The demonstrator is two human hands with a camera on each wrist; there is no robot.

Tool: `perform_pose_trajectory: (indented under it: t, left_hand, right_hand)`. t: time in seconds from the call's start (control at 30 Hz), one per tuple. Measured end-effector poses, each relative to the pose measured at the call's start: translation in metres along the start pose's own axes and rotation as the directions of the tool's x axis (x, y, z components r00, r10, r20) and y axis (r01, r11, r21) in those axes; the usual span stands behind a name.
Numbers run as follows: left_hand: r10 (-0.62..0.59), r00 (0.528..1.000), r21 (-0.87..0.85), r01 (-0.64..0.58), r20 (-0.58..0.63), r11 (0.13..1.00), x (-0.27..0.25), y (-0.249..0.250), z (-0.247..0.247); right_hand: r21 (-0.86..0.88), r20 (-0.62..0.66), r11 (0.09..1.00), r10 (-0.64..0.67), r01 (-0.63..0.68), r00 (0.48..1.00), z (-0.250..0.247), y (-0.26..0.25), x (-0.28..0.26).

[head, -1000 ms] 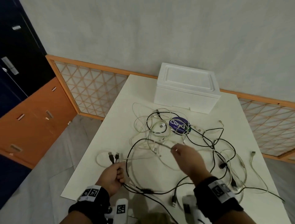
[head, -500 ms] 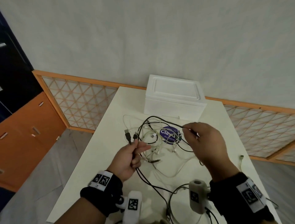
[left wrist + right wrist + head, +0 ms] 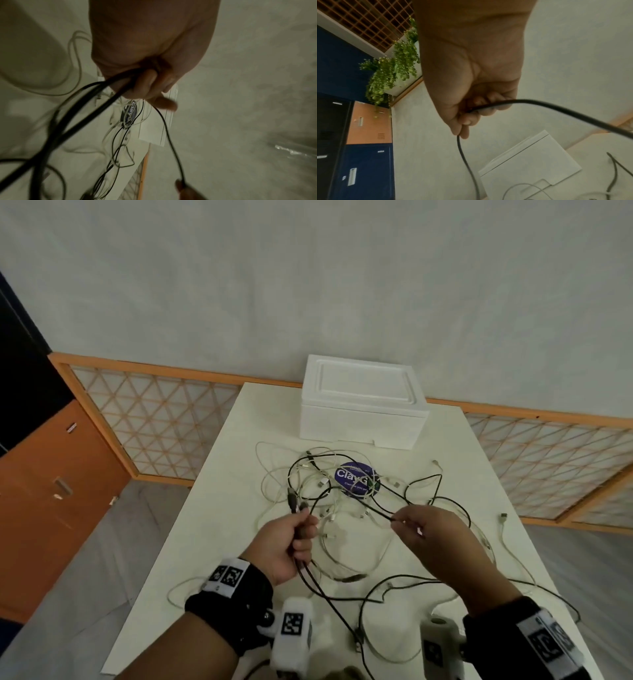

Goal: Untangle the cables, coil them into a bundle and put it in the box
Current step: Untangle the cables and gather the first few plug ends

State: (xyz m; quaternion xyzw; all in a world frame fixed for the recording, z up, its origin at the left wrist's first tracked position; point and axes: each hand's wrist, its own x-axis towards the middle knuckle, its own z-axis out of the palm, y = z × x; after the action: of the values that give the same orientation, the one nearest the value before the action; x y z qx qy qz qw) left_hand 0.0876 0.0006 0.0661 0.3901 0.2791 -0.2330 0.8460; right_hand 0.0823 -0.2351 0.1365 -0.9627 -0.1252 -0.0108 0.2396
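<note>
A tangle of white and black cables [image 3: 329, 491] lies spread over the white table [image 3: 226, 508]. My left hand [image 3: 291, 539] is raised above it and grips a black cable [image 3: 96, 112] near its plugs [image 3: 294, 501], which stick up out of the fist. My right hand [image 3: 424, 529] pinches the same black cable [image 3: 556, 108] further along, between thumb and fingertips, so a short stretch hangs between the two hands. The closed white foam box [image 3: 363, 405] stands at the far end of the table, behind the tangle.
A round blue sticker [image 3: 356, 479] lies under the cables. More loose cable ends [image 3: 503, 517] trail toward the right and near edges of the table. A lattice railing [image 3: 164, 419] runs behind the table, with orange and blue lockers [image 3: 51, 491] to the left.
My left hand has lifted off the table with the black cable's plugs. My right hand moved from a white cable to the black one, then drew it back toward me.
</note>
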Motion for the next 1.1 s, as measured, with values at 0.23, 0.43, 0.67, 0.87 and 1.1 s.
perform_pose_trajectory:
  t: [0.23, 0.43, 0.67, 0.87, 1.1]
  left_hand:
    - [0.098, 0.994, -0.195, -0.088, 0.043, 0.977, 0.005, 0.006, 0.011]
    - [0.161, 0.986, -0.241, -0.144, 0.051, 0.96, 0.008, 0.02, 0.026]
    - [0.326, 0.942, -0.233, -0.335, -0.078, 0.913, 0.019, 0.053, 0.033]
    - [0.515, 0.852, -0.007, -0.518, -0.098, 0.856, 0.016, 0.065, 0.043]
    - [0.553, 0.833, 0.157, -0.55, 0.027, 0.82, 0.007, 0.047, 0.066]
  right_hand:
    - [0.133, 0.169, 0.974, -0.206, 0.185, 0.964, -0.001, -0.003, -0.01]
    - [0.044, 0.594, 0.997, -0.075, 0.061, 0.801, 0.0, 0.001, -0.014]
    - [-0.215, 0.772, 0.959, 0.284, -0.188, 0.568, 0.003, 0.042, -0.014]
    - [-0.249, 0.783, 0.952, 0.306, -0.178, 0.542, 0.002, 0.074, -0.011]
    - [-0.112, 0.547, 0.989, -0.021, 0.098, 0.837, -0.006, 0.061, 0.018]
